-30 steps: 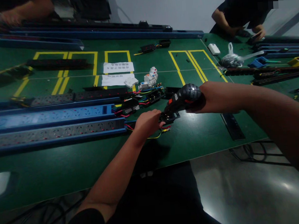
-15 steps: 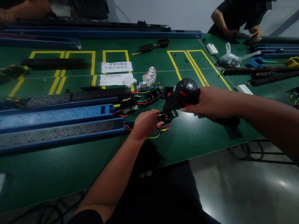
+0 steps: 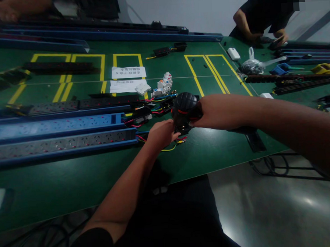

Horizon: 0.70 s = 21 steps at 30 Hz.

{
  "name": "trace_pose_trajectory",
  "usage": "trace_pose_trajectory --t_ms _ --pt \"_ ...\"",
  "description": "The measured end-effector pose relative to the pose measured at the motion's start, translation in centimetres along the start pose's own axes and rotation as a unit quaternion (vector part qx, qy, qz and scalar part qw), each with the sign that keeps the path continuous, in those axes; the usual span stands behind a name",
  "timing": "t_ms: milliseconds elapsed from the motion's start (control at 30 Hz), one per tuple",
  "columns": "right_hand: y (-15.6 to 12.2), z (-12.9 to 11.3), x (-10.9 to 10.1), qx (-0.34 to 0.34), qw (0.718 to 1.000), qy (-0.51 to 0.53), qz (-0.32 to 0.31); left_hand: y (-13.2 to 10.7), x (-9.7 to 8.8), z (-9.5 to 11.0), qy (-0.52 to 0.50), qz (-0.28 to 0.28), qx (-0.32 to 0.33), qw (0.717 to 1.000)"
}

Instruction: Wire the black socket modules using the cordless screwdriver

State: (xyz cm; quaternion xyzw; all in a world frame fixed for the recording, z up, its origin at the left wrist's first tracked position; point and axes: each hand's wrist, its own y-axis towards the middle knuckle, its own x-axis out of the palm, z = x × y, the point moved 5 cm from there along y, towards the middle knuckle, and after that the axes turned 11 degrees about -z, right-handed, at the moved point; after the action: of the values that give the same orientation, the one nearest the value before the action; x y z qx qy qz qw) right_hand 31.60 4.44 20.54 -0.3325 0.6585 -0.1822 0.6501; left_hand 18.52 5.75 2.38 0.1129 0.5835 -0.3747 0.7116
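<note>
My right hand [image 3: 212, 111] is wrapped round a black electric screwdriver [image 3: 184, 107] with red trim, its nose pointing down onto a small black socket module [image 3: 183, 129]. My left hand [image 3: 161, 133] is closed on that module's left side, holding it on the green table [image 3: 101, 167]. Red, yellow and blue wires [image 3: 171, 147] run from the module toward the end of a long blue power strip [image 3: 62, 143].
Two more long power strips [image 3: 54, 125] lie to the left. White breakers [image 3: 164, 84] and paper labels [image 3: 128, 72] sit behind the module. A flat black piece [image 3: 254, 141] lies near the table's edge. A co-worker's hands [image 3: 279, 36] are busy at the far right.
The screwdriver has swung left and tipped more upright over the module. My left hand has stayed on the module.
</note>
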Motion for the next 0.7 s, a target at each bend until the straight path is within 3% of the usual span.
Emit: trace_pose_trajectory --t_ms 367,700 --pt "-0.15 -0.28 -0.39 0.051 0.997 -0.035 -0.037 0.00 -0.07 0.00 0.006 -0.005 -0.006 1.000" --pt "0.12 -0.70 -0.27 -0.002 1.000 -0.014 -0.015 -0.07 -0.15 0.06 0.002 0.006 0.002 1.000"
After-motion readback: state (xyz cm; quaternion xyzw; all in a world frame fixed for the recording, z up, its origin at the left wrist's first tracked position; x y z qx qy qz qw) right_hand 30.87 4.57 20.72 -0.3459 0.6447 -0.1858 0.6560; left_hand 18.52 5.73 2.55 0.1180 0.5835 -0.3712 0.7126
